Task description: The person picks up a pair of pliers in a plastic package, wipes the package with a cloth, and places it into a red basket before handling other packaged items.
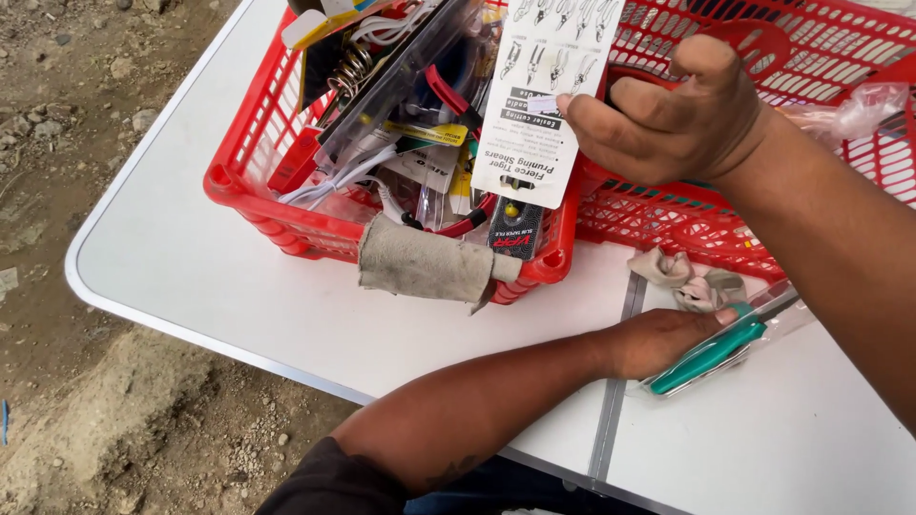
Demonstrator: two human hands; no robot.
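The packaged shears (547, 105) stood in the red basket (250, 191), pinched by the right hand (668, 119). The left hand (658, 341) lay closed on green-handled pruners (711, 353). Tugging carelessly might spill the crowded basket.

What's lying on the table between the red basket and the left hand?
Head view: a crumpled beige cloth lies on the table between the red basket and the left hand.
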